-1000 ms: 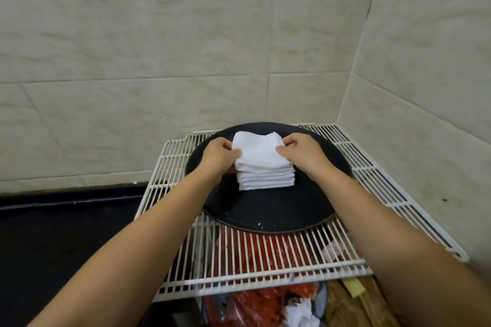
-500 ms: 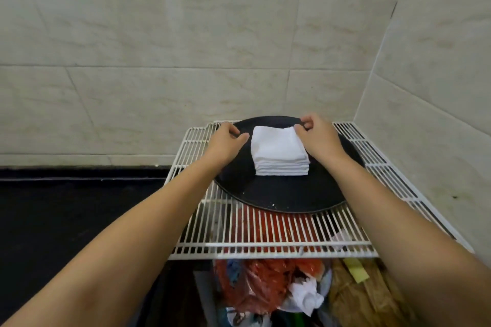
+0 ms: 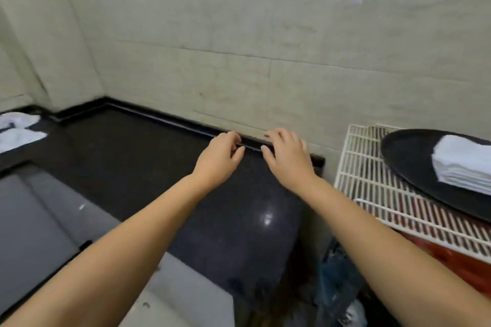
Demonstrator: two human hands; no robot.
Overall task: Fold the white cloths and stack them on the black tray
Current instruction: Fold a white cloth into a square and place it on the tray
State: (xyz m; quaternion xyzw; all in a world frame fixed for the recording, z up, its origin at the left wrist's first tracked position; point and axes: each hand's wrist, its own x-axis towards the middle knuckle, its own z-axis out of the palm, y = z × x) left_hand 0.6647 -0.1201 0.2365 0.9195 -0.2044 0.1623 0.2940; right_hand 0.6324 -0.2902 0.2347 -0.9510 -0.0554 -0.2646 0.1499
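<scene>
Reaching over black counter (image 3: 138, 167): left hand (image 3: 219, 158) and right hand (image 3: 288, 158), side by side, fingers loose, holding nothing. Folded cloths (image 3: 462, 164) stacked on black tray (image 3: 406, 151), far right of right hand. More cloths (image 3: 18, 127) far left.

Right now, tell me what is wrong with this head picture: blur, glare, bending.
Head view: soft all over, as if smeared by motion; the cloths at far left are blurred shapes. A small bright glare spot sits on the dark counter. Wide-angle bending curves the wall's tile lines and tilts the rack. The tray and stack are cut by the right edge. Both hands, left and right, stay readable.
</scene>
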